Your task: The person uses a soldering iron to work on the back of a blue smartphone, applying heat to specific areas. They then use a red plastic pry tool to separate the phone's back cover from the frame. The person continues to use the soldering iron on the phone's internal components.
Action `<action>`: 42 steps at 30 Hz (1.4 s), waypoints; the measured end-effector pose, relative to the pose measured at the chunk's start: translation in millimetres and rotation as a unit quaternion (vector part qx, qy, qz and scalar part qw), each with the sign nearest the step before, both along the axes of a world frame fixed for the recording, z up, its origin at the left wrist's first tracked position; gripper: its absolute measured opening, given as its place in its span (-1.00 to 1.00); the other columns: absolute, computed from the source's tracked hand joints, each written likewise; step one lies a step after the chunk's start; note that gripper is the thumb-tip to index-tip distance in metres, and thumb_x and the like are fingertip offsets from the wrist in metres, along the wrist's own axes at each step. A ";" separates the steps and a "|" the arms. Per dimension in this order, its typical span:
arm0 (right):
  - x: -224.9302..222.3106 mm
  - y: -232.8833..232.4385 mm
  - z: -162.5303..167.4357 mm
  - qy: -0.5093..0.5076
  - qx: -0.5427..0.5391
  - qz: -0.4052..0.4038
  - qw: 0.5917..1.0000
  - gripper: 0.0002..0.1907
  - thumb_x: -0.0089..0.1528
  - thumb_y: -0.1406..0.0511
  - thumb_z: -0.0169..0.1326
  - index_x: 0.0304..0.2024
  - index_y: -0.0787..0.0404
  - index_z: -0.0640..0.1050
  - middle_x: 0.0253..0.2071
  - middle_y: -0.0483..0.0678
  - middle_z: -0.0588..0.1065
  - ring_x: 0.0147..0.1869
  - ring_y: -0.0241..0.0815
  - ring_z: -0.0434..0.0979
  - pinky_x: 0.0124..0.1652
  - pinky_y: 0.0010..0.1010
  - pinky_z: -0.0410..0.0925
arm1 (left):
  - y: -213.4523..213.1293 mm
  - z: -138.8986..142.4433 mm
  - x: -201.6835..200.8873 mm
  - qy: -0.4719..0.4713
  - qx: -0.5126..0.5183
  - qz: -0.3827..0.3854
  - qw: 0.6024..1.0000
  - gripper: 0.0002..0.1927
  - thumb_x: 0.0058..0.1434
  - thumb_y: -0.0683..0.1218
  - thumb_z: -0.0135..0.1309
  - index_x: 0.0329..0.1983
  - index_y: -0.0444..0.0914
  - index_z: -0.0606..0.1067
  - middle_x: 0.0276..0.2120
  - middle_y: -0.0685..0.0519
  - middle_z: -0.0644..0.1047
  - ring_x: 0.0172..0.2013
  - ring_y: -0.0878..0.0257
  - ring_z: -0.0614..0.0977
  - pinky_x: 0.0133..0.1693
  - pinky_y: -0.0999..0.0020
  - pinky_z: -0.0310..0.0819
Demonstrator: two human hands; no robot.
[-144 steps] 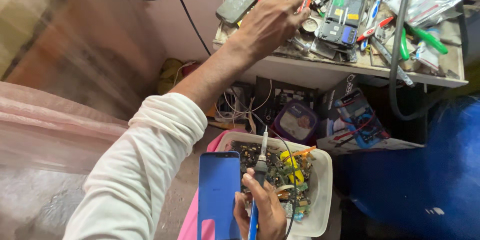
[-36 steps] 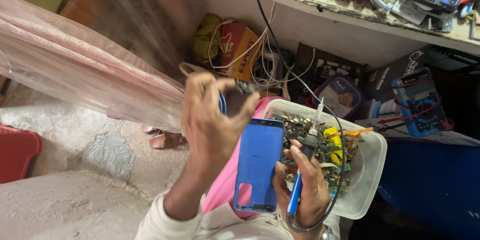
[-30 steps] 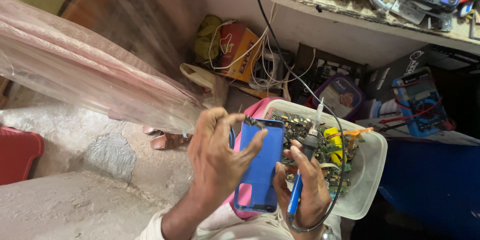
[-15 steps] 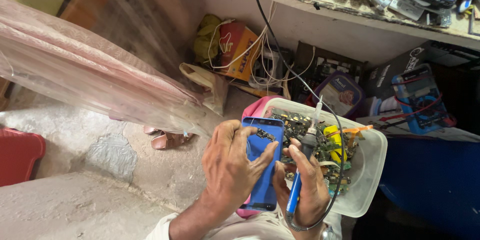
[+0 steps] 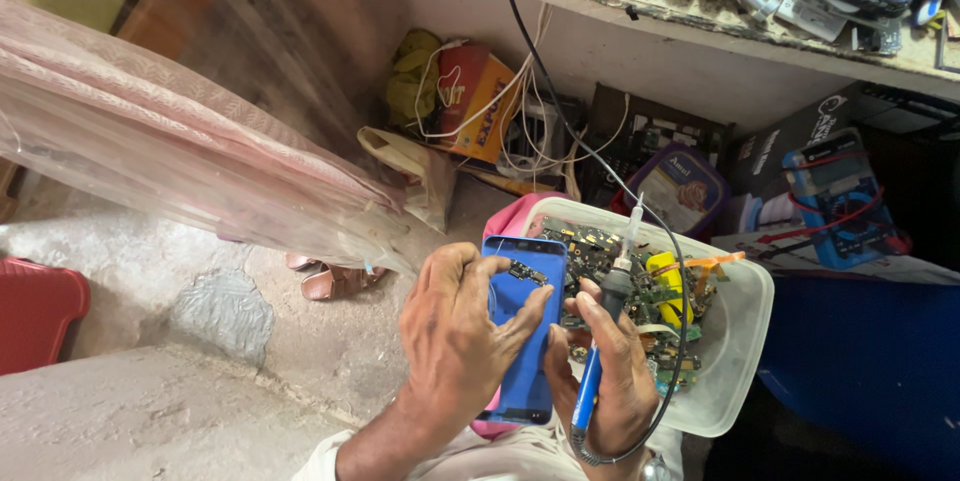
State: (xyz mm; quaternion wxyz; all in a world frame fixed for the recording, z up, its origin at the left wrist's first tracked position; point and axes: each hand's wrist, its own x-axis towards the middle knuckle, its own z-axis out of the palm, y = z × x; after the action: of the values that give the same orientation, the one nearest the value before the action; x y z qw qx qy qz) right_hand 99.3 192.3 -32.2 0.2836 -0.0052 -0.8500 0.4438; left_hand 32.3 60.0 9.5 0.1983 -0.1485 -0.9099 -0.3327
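Cluttered floor — left hand grips blue phone (right hand clasps soldering iron).

place: electronics repair workshop | signs: cluttered tool shelf, circuit-board tub, multimeter, soldering iron
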 end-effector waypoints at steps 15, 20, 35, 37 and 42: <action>-1.4 -0.6 -2.4 0.004 0.009 -0.003 1.000 -0.46 0.16 0.51 0.26 0.18 0.31 0.42 0.16 0.18 0.52 0.05 -0.07 0.66 -0.15 -0.41 0.58 | -1.4 0.2 -1.7 -0.010 -0.001 -0.009 1.000 -0.56 0.02 0.04 0.42 -0.16 -0.29 0.56 -0.19 -0.06 0.46 -0.18 0.03 0.57 -0.21 0.15 0.50; -1.5 -0.7 0.0 0.005 0.005 -0.001 1.000 -0.47 0.16 0.51 0.25 0.17 0.33 0.42 0.16 0.20 0.51 0.06 -0.05 0.66 -0.14 -0.40 0.53 | -0.9 -0.8 -0.9 -0.002 -0.004 -0.010 1.000 -0.55 0.02 0.04 0.42 -0.15 -0.30 0.56 -0.17 -0.06 0.46 -0.17 0.03 0.58 -0.21 0.15 0.50; -2.5 -0.7 6.3 0.007 0.017 -0.002 1.000 -0.48 0.15 0.51 0.25 0.15 0.34 0.43 0.13 0.21 0.53 0.05 -0.02 0.66 -0.17 -0.41 0.60 | -0.9 -1.3 0.6 0.003 -0.014 -0.006 1.000 -0.55 0.01 0.05 0.42 -0.16 -0.29 0.56 -0.17 -0.05 0.47 -0.16 0.04 0.58 -0.20 0.15 0.50; -2.5 -0.4 6.4 0.011 0.018 -0.002 1.000 -0.48 0.15 0.51 0.27 0.15 0.34 0.43 0.12 0.21 0.53 0.05 -0.02 0.66 -0.17 -0.42 0.60 | -0.3 -0.6 0.7 0.006 -0.015 -0.006 1.000 -0.55 0.01 0.05 0.42 -0.16 -0.29 0.56 -0.17 -0.05 0.47 -0.16 0.04 0.58 -0.20 0.15 0.49; -2.0 3.5 7.8 0.018 0.021 0.004 1.000 -0.48 0.15 0.50 0.26 0.15 0.36 0.43 0.12 0.21 0.53 0.03 -0.03 0.67 -0.16 -0.41 0.59 | -0.1 14.4 -3.9 0.009 -0.009 -0.009 1.000 -0.56 0.03 0.05 0.43 -0.17 -0.28 0.56 -0.17 -0.03 0.47 -0.18 0.07 0.58 -0.21 0.18 0.51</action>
State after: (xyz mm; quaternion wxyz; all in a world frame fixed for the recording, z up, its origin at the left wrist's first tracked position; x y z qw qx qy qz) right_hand 97.3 195.8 -24.4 0.2973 0.0120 -0.8538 0.4272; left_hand 28.4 59.9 23.9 0.2021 -0.1616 -0.9097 -0.3248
